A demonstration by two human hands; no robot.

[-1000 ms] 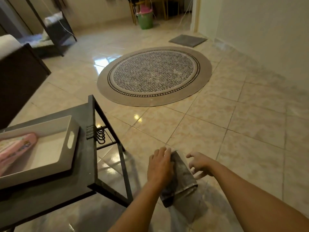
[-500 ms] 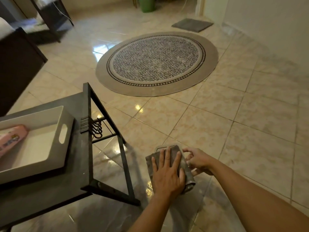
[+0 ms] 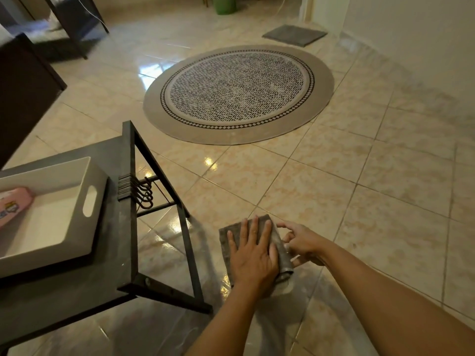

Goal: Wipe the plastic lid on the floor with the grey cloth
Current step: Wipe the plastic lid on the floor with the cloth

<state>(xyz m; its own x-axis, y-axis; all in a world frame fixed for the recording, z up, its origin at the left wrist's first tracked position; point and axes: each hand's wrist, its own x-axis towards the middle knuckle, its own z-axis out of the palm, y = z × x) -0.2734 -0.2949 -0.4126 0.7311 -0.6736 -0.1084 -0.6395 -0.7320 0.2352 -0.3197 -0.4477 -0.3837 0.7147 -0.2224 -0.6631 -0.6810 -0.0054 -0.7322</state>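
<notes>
The grey cloth [image 3: 279, 244] lies spread flat on the floor tiles just right of the table's leg. My left hand [image 3: 253, 255] presses down on it, palm flat and fingers spread. The plastic lid [image 3: 284, 287] is clear and almost wholly hidden beneath the cloth; only a pale sliver shows at the cloth's near right corner. My right hand [image 3: 302, 242] is at the cloth's right edge, fingers curled and pinching the lid's side.
A low dark metal table [image 3: 113, 253] stands close on the left, carrying a white tray [image 3: 84, 181] with a pink case [image 3: 12, 204]. A round patterned rug [image 3: 239, 93] lies ahead, a grey mat [image 3: 294, 34] and a green bin [image 3: 223, 3] beyond it. A wall runs along the right.
One second ago my left hand held the cloth draped over the tilted lid. Both now lie flat on the floor, with the palm pressing the cloth slightly farther forward.
</notes>
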